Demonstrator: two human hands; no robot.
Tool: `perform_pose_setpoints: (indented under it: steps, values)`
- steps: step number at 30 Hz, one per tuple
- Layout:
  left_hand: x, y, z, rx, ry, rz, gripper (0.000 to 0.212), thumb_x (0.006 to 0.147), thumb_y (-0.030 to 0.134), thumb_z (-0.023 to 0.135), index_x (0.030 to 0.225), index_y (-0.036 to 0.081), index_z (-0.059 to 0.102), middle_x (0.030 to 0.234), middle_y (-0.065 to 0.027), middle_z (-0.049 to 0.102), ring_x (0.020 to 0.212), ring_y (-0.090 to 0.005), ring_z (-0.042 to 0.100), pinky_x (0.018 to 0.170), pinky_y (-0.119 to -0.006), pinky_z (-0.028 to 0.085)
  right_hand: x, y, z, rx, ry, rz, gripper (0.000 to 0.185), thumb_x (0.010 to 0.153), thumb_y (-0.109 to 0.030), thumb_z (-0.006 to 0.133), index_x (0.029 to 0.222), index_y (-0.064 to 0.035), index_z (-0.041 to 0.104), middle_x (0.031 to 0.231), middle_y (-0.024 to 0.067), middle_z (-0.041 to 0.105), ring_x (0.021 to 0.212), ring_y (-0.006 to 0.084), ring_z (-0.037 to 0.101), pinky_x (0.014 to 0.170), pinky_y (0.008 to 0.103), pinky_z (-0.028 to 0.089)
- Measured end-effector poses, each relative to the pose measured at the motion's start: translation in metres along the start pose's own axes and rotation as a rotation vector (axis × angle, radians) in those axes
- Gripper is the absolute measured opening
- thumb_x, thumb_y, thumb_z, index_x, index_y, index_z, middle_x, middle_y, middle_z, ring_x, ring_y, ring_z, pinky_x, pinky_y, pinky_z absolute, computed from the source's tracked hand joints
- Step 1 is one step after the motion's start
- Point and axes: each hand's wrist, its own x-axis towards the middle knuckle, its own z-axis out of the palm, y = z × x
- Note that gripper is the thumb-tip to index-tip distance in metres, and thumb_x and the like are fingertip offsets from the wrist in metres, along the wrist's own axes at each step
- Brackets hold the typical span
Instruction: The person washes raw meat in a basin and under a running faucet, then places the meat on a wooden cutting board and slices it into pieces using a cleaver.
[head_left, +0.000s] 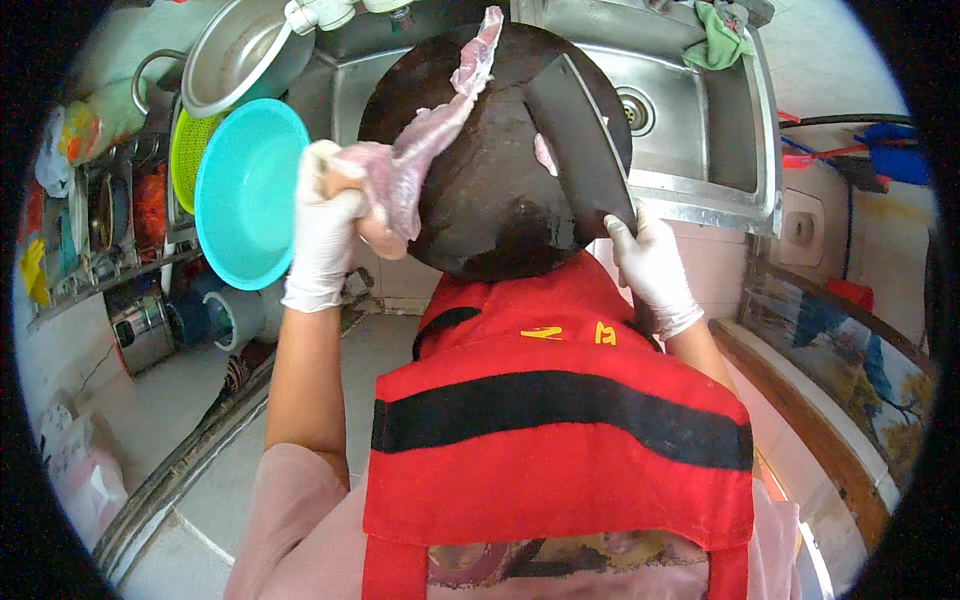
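Note:
My left hand (324, 217), in a white glove, grips a long piece of raw meat (431, 142) by its thick end. The meat's thin end stretches over the far part of a round dark chopping board (487, 195). In my right hand (651, 259), also gloved, is the handle of a cleaver (581, 142). Its broad dark blade lies over the right side of the board, and I cannot tell whether it touches the surface. A small scrap of meat (545, 154) shows at the blade's left edge. My fingers hide most of the cleaver's handle.
A turquoise basin (251, 195) stands left of my left hand, with a lime-green colander (187, 161) and a metal basin (225, 56) behind it. The board rests over a stainless steel sink (675, 112). A green cloth (716, 41) hangs at its far right corner.

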Motion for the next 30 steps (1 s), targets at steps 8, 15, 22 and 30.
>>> perform_pose_setpoints:
  steps: [8,15,22,30]
  values:
    - [0.033,0.055,-0.005,-0.255,-0.020,0.196,0.046,0.060,-0.004,0.048,0.105,0.003,0.052,0.101,-0.0085,0.061,0.092,-0.0192,0.060,0.085,-0.028,0.049,0.003,-0.016,-0.005,0.034,-0.088,0.240,0.024,0.092,-0.012,0.058,0.112,0.0004,0.062,0.082,0.0215,0.068,0.072,0.0281,0.066,0.070,0.0365,0.051]
    - [0.030,-0.001,0.026,0.574,-0.514,0.371,0.034,0.069,0.001,0.061,0.101,0.010,0.054,0.093,-0.0081,0.060,0.079,-0.0250,0.061,0.075,-0.038,0.048,0.005,-0.003,-0.002,0.020,-0.023,0.037,0.023,0.092,-0.013,0.058,0.110,0.0009,0.062,0.090,0.0243,0.067,0.085,0.0355,0.067,0.076,0.0394,0.050]
    - [0.044,-0.042,0.047,0.824,-0.789,0.063,0.019,0.079,0.015,0.069,0.090,0.004,0.059,0.088,-0.0106,0.063,0.085,-0.0246,0.062,0.080,-0.035,0.048,0.002,0.001,0.001,-0.023,0.017,-0.041,0.020,0.092,-0.013,0.058,0.107,0.0010,0.059,0.087,0.0248,0.066,0.085,0.0400,0.065,0.074,0.0414,0.050]
    - [0.180,-0.065,0.123,1.199,0.038,0.171,0.043,0.079,0.022,0.066,0.112,-0.004,0.056,0.109,-0.0279,0.060,0.107,-0.0401,0.058,0.093,-0.045,0.046,0.001,-0.001,0.002,-0.034,0.007,-0.002,0.018,0.092,-0.012,0.059,0.104,0.0010,0.058,0.081,0.0239,0.066,0.077,0.0402,0.065,0.069,0.0421,0.051]
